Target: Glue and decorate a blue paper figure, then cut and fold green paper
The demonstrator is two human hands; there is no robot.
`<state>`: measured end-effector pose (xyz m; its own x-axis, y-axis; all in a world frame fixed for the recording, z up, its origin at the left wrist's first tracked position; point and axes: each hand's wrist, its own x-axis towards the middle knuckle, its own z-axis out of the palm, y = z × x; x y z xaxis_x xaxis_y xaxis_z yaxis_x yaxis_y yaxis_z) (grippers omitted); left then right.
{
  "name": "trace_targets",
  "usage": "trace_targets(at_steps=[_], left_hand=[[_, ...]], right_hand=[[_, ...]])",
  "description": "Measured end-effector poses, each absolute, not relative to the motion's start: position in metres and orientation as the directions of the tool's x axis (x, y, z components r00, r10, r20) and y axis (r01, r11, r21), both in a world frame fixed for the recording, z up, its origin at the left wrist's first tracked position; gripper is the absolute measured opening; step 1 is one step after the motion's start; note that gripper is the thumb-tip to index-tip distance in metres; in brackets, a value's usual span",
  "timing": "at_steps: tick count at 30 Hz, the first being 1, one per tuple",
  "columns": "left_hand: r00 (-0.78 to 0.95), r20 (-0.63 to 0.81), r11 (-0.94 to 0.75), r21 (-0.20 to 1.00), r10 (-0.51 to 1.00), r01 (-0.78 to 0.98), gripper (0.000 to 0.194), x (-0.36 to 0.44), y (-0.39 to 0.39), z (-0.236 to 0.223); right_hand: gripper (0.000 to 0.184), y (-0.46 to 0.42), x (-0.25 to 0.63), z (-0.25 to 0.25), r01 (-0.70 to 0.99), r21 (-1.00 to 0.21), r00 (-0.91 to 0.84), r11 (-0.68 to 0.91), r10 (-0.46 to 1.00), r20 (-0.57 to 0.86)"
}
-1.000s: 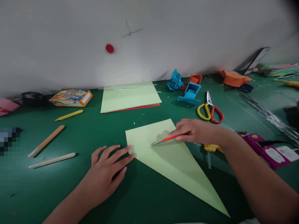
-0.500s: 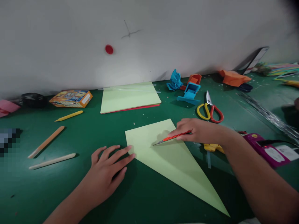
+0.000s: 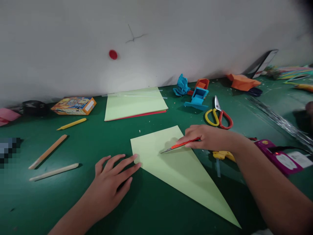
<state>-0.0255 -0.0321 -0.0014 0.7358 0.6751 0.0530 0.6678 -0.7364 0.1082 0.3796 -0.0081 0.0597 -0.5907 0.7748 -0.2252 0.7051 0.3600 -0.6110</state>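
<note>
Two hands work over the green desk: the left hand, low and left of centre, is spread palm down, its fingertips on the left edge of one pale green sheet, while the right hand, right of centre, pinches one red-handled tool with a thin grey tip; whether that tip touches the paper I cannot tell. The sheet lies mid-frame, narrowing to a point at lower right. Three sticks lie at left: one whitish stick, one orange stick and, farther back, one yellow stick. At right, one yellow object is partly hidden by the right forearm, with one purple device beyond the arm. One pair of scissors, with one yellow and one red handle, lies behind the right wrist. Farther back are one paper stack at upper centre, one patterned box at upper left, and two blue paper pieces and two orange paper pieces at upper right. One red disc is on the wall.
</note>
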Motion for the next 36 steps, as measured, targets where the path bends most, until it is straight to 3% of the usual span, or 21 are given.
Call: trace_targets(at_steps=[36], left_hand=[[0.735, 0.043, -0.735, 0.087, 0.677, 0.672, 0.053, -0.0271, -0.0309, -0.0029]], right_hand=[[0.037, -0.0091, 0.3839, 0.0622, 0.741, -0.58, -0.564, 0.337, 0.783, -0.265]])
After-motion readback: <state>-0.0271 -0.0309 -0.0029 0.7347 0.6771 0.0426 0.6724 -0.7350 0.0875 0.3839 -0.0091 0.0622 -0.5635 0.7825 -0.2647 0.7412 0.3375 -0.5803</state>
